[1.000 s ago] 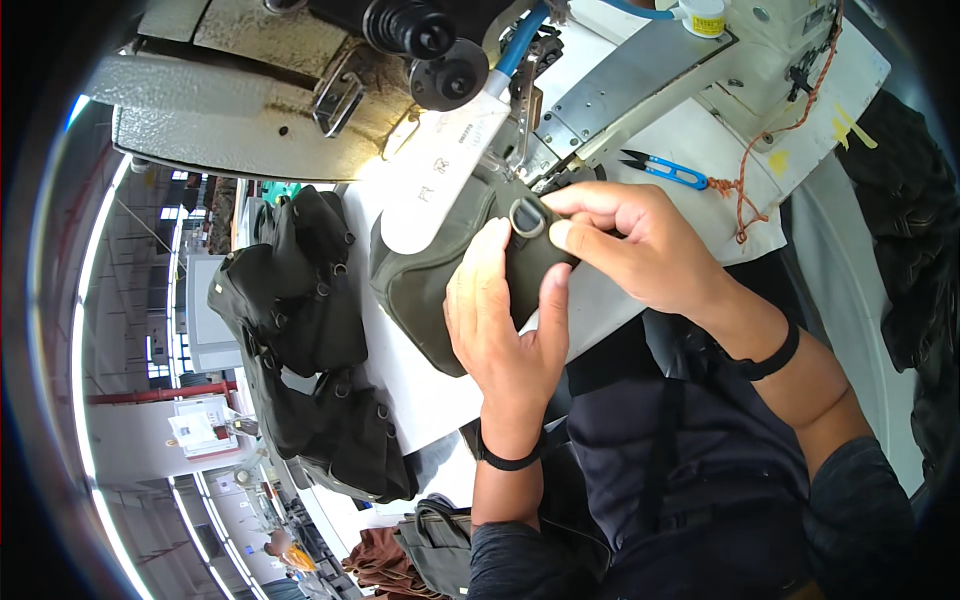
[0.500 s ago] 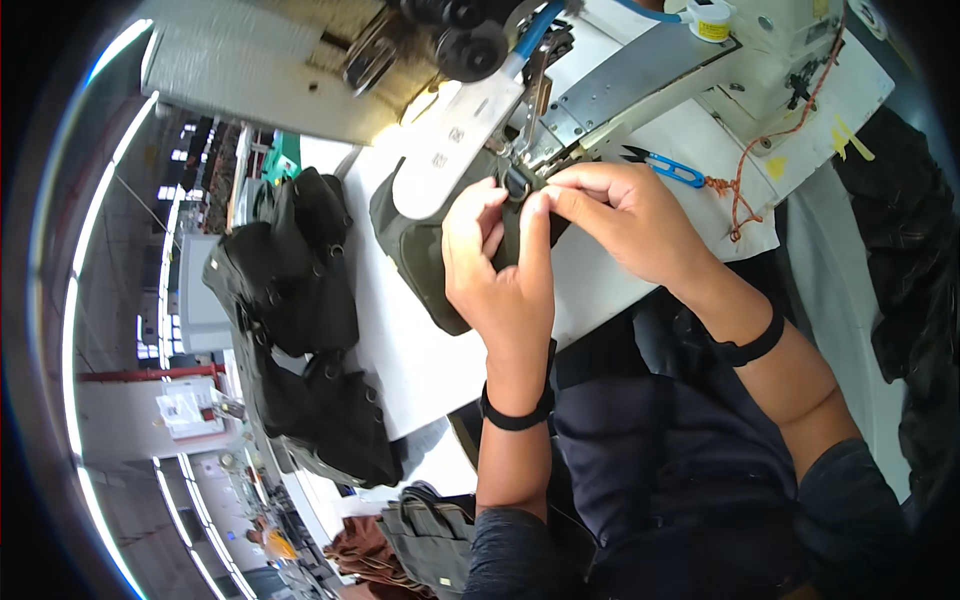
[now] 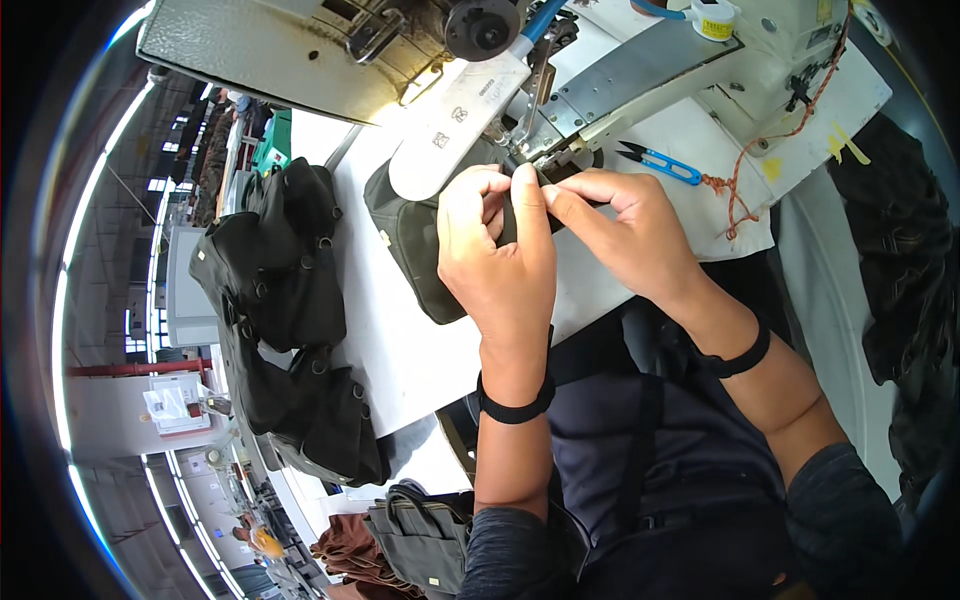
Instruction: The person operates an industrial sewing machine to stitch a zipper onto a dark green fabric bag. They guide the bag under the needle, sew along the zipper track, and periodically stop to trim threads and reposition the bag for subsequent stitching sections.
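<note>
A dark green fabric bag point(image 3: 425, 260) lies on the white sewing table, its upper part beneath the head of a sewing machine point(image 3: 640, 90). My left hand point(image 3: 500, 245) pinches a dark strip of this bag close to the needle area, with thumb and fingertips together. Opposite it, my right hand point(image 3: 630, 230) grips the same strip between thumb and forefinger, its fingertips almost touching the left thumb. The fingers cover most of the strip and the exact stitching spot. A white flat guard point(image 3: 440, 145) on the machine sits just above the left fingers.
Blue thread snips point(image 3: 665, 165) tied to orange cord point(image 3: 738, 200) lie right of my hands. Dark bags with metal rings point(image 3: 290, 265) are heaped left on the white table point(image 3: 395, 390). Another dark green bag point(image 3: 425, 545) and brown material point(image 3: 350, 550) sit below. Dark material point(image 3: 885, 250) hangs at right.
The dark loop that showed between my fingertips is now hidden behind them. My left fingers have closed in slightly upward by the needle area. The view has shifted a little.
</note>
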The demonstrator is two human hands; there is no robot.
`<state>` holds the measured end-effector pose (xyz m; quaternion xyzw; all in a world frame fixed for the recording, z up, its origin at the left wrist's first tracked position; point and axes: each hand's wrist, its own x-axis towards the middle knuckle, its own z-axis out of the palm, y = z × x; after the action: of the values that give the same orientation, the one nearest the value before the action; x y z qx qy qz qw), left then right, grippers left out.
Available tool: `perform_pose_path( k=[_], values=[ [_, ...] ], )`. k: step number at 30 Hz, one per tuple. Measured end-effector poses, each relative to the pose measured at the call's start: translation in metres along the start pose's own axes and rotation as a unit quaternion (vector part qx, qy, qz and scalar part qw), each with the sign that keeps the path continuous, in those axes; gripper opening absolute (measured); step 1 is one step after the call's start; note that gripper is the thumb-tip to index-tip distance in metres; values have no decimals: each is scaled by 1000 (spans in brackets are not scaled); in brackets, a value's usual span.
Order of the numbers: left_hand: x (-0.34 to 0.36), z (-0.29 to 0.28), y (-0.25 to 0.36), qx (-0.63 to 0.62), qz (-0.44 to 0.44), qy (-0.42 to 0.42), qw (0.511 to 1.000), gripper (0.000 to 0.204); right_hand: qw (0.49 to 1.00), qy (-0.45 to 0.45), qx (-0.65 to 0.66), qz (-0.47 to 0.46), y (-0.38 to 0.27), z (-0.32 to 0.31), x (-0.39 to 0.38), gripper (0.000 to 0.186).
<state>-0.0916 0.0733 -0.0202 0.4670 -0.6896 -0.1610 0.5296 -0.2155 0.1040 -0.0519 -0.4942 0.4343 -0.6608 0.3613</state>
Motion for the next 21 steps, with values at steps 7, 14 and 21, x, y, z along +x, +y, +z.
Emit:
perform_pose_path(
  k=[7, 14, 21],
  values=[
    [-3, 3, 1, -23, -10, 12, 1000, 14, 999, 30, 9, -16, 4, 4, -2, 21],
    [3, -12, 7, -24, -47, -44, 998, 9, 1000, -2, -6, 14, -13, 6, 2, 27],
    [0, -6, 3, -41, -36, -32, 998, 7, 999, 12, 34, 10, -8, 6, 4, 28]
  ],
)
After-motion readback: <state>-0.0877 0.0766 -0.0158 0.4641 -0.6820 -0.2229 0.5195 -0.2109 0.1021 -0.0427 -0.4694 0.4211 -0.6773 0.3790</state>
